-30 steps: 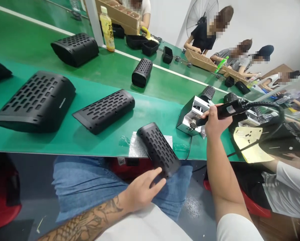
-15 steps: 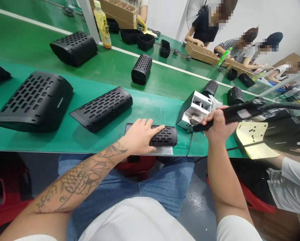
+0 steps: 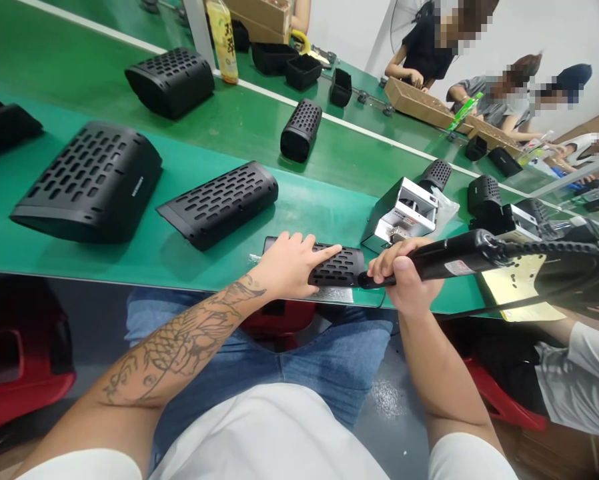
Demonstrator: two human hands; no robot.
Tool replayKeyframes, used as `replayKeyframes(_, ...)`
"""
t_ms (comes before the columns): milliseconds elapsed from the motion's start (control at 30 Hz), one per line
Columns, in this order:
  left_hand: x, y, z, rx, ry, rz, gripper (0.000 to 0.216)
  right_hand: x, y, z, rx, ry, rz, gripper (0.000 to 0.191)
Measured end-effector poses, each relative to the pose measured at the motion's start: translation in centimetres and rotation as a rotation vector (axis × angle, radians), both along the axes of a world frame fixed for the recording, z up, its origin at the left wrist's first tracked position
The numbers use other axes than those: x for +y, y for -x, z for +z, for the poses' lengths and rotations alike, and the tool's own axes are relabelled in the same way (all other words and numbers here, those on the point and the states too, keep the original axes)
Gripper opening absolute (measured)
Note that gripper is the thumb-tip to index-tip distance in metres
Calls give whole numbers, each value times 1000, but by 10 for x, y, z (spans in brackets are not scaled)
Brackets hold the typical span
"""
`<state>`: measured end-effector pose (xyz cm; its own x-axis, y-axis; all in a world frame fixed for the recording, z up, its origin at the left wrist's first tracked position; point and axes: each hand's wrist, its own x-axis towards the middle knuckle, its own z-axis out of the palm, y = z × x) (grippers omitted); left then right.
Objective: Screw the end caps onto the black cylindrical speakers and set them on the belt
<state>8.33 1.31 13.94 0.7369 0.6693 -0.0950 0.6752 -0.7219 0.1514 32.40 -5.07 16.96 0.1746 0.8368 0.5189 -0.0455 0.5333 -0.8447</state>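
Observation:
My left hand lies with fingers pressed over a small black perforated speaker shell, holding it down on a grey pad at the near edge of the green bench. My right hand is wrapped round a black electric screwdriver, held level, with its tip at the shell's right end. A coiled cable runs from the screwdriver off to the right.
Larger black perforated shells lie to the left and behind. A silver screw feeder box stands behind my right hand. A yellow sheet lies at right. Several people work at the far side; a bottle stands on the belt.
My left hand brought the small shell from my lap up onto the bench pad. My right hand moved the screwdriver from the feeder box down to the shell's right end.

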Motion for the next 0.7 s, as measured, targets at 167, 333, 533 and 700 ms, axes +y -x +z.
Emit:
replayKeyframes(167,-3,-1,3,5,6,5,109,-1,0,-5,-5,5,61,44)
replayKeyframes(333,-3,-1,2,1,2,0,108,-1,2,-6,-14,-28,166,42)
replayKeyframes(533,-3,-1,3,16,2,-4,108,2,-2,-7,-37,-7,219,48)
replayKeyframes(700,-3,-1,4,20,1,6,108,0,0,-13,-51,36,208,52)
